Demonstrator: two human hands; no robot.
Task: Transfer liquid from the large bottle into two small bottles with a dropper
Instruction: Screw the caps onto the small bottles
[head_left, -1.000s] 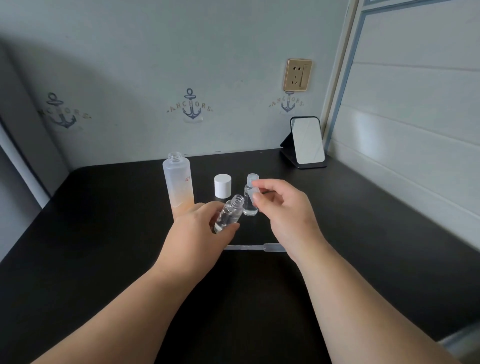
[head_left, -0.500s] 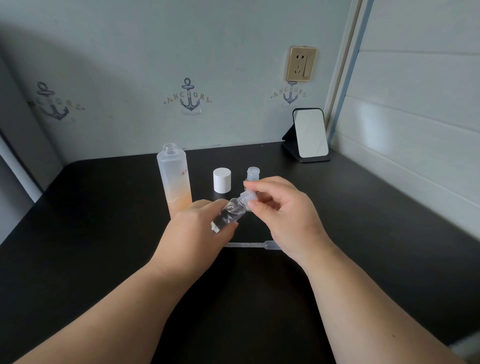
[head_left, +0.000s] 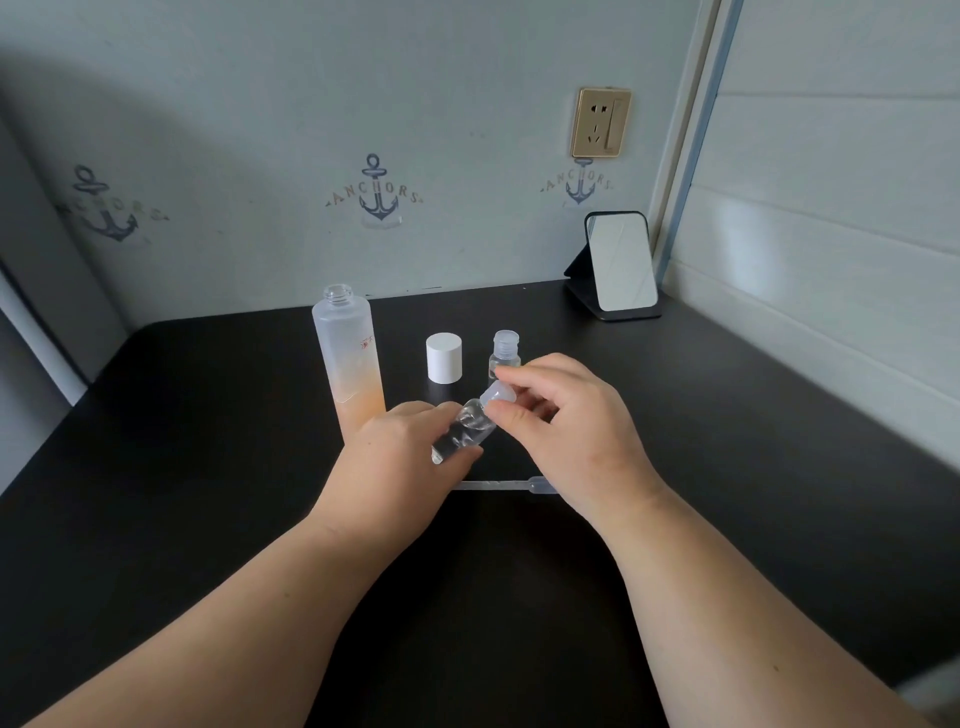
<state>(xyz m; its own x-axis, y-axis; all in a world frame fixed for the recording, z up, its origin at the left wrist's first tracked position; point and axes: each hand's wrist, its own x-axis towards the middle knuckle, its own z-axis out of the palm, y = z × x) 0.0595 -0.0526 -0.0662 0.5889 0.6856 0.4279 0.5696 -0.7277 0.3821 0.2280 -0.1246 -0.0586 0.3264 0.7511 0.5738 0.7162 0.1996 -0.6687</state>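
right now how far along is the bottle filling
Nearly finished, by the look of it. Done: the dropper lies on the table, and the upright small bottle already wears its cap. In hand: left hand grips the tilted small bottle while right hand fits its clear cap. Left: the white cap is still off the large bottle.

Anchor-printed wall (head_left: 384, 130), gold socket (head_left: 601, 122), black table (head_left: 208, 467), mirror (head_left: 621, 265)

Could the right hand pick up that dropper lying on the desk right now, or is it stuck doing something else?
Probably not at once. The right hand pinches the small cap at the mouth of the small bottle that the left hand holds. The dropper lies just under it on the desk, nothing covering it; freeing the fingers comes first.
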